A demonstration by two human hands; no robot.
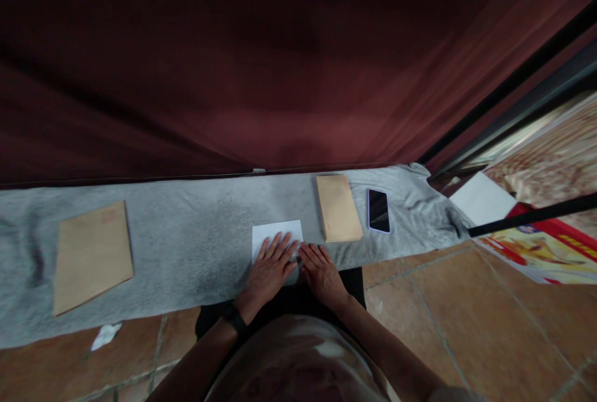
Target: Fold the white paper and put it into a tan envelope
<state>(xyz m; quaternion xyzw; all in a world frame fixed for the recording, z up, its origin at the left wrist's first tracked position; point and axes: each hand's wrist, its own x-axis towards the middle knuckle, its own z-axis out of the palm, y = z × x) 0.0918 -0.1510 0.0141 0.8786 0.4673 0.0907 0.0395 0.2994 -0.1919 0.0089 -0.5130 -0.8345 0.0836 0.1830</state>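
A white sheet of paper (268, 231) lies on the grey cloth in front of me. My left hand (270, 265) rests flat on it, fingers stretched out and slightly spread. At the paper's right edge, my right hand (321, 271) lies palm down with its fingers extended, near the left fingertips. The lower part of the paper is hidden under my hands. Just beyond my right hand is a stack of brown envelopes (339, 208). More brown envelopes (93, 252) lie at the far left.
A grey cloth (186, 234) covers the long narrow surface. Right of the envelope stack lies a phone (378, 210). A dark red curtain (280, 109) hangs behind. On the tiled floor are a crumpled white tissue (106, 336) and, at right, a red and yellow box (545, 249).
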